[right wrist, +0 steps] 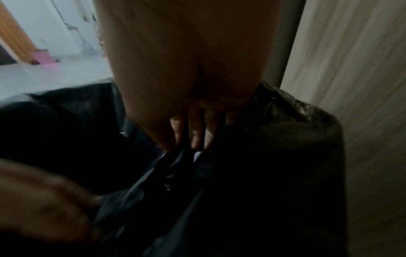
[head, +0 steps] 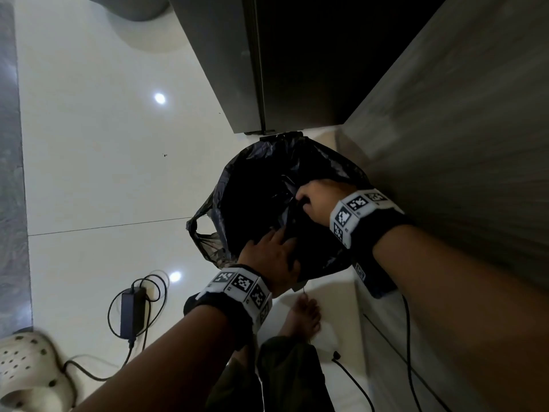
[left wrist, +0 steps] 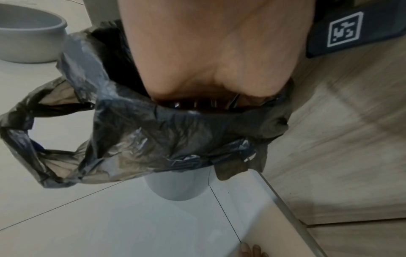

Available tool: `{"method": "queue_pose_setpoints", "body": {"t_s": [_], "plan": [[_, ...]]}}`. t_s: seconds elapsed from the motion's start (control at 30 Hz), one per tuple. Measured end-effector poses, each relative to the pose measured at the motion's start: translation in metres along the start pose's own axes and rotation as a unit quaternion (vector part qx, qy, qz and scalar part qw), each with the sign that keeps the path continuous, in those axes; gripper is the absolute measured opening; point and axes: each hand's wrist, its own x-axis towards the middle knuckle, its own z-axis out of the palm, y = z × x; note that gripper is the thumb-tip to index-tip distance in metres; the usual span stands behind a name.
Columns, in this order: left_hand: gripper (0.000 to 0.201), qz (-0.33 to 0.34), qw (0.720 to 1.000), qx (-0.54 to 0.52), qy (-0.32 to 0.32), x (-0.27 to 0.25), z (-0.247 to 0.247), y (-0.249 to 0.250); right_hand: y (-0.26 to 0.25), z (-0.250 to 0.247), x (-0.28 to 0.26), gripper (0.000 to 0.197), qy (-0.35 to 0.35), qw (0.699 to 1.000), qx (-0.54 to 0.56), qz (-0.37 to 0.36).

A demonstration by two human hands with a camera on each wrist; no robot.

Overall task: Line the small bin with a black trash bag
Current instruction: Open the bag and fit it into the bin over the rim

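Note:
A black trash bag [head: 258, 179] is draped over the small grey bin [left wrist: 175, 187], whose lower body shows below the plastic in the left wrist view. The bag's [left wrist: 153, 135] folded-over edge hangs outside the rim, with a handle loop [left wrist: 22, 130] dangling at the left. My left hand [head: 273, 248] reaches over the near rim, fingers extended down inside the bag and hidden behind its edge. My right hand [head: 318, 200] is at the right side of the opening and pinches a gathered fold of the bag [right wrist: 274, 156] between thumb and fingers [right wrist: 194, 137].
The bin stands in a corner, against a wood-grain panel [head: 460, 129] and a dark cabinet [head: 297, 69]. On the white tiles lie a power adapter with cable [head: 132, 310] and a white perforated clog [head: 26, 373]. My bare foot [head: 306, 313] is near the bin. Another grey container [left wrist: 28, 34] stands further off.

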Motion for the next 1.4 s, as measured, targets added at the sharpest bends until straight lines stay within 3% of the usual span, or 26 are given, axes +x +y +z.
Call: {"method": "queue_pose_setpoints", "body": {"t_s": [0.13, 0.23, 0.3, 0.33, 0.4, 0.5, 0.57, 0.67, 0.73, 0.83, 1.1, 1.17, 1.3, 1.4], "plan": [[0.051, -0.036, 0.995, 0.051, -0.081, -0.002, -0.004, 0.011, 0.013, -0.003, 0.016, 0.036, 0.050, 0.998, -0.034, -0.001], [0.048, -0.027, 0.986, 0.082, -0.144, 0.001, -0.011, 0.014, 0.007, 0.001, 0.018, 0.035, 0.058, 0.998, -0.023, 0.020], [0.045, -0.013, 0.987, 0.084, -0.134, 0.003, -0.019, 0.009, 0.001, 0.002, 0.011, 0.036, 0.060, 0.997, -0.006, 0.041], [0.042, -0.018, 0.995, 0.048, -0.090, 0.001, -0.025, 0.004, -0.001, 0.001, 0.005, 0.036, 0.080, 0.996, 0.010, 0.039], [0.040, -0.011, 0.994, -0.055, 0.090, -0.004, -0.037, -0.006, -0.003, -0.003, -0.011, 0.032, 0.158, 0.986, 0.055, 0.022], [0.046, -0.003, 0.923, -0.130, 0.363, -0.015, -0.049, -0.026, 0.000, -0.009, -0.040, 0.028, 0.293, 0.950, 0.104, 0.011], [0.048, -0.073, 0.884, -0.177, 0.426, -0.019, -0.054, -0.038, 0.007, -0.009, -0.054, 0.034, 0.322, 0.937, 0.122, 0.061], [0.053, -0.189, 0.871, -0.288, 0.349, -0.017, -0.058, -0.050, 0.022, -0.002, -0.060, 0.043, 0.310, 0.913, 0.218, 0.151], [0.043, -0.207, 0.868, -0.319, 0.319, -0.013, -0.058, -0.055, 0.030, 0.005, -0.057, 0.045, 0.285, 0.894, 0.299, 0.174], [0.032, -0.204, 0.861, -0.325, 0.334, -0.010, -0.060, -0.057, 0.035, 0.012, -0.053, 0.040, 0.257, 0.883, 0.353, 0.172], [0.031, -0.196, 0.867, -0.325, 0.323, -0.012, -0.065, -0.064, 0.034, 0.011, -0.056, 0.033, 0.219, 0.894, 0.346, 0.181], [0.028, -0.200, 0.864, -0.344, 0.307, -0.020, -0.067, -0.061, 0.034, 0.007, -0.064, 0.032, 0.220, 0.893, 0.346, 0.185], [0.041, -0.190, 0.841, -0.404, 0.306, -0.040, -0.079, -0.058, 0.027, -0.012, -0.087, 0.030, 0.228, 0.892, 0.340, 0.192], [0.023, -0.148, 0.840, -0.422, 0.306, -0.079, -0.071, -0.056, 0.019, -0.026, -0.123, 0.029, 0.232, 0.879, 0.378, 0.172]]}}
